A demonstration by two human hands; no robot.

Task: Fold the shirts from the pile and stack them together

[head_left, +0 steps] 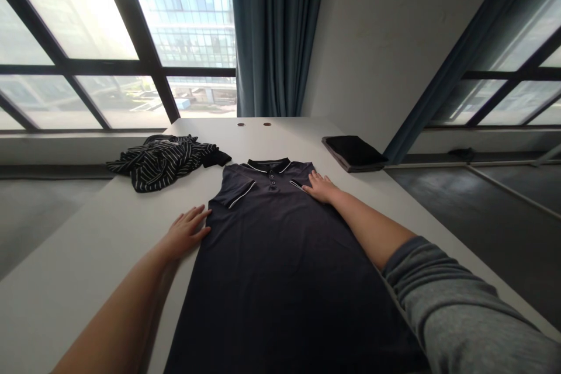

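The dark polo shirt (280,263) is laid flat on the counter (96,251), its long axis pointed away, collar (268,166) farthest. Its left edge is touched by the left hand (188,231), its folded-in right sleeve (302,174) by the right hand (323,188); both hands' fingers are held apart. Beyond, a crumpled striped garment (162,160) and a folded dark bundle (356,152) are set aside, clear of both hands.

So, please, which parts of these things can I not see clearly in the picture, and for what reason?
All in the head view:
Dark polo shirt: bottom hem, cut off by the lower edge.
Right hand: palm, turned down, hidden by its own back.
Striped garment: full shape, hidden by its crumpled folds.
Folded pile: inner layers, covered by its top layer.
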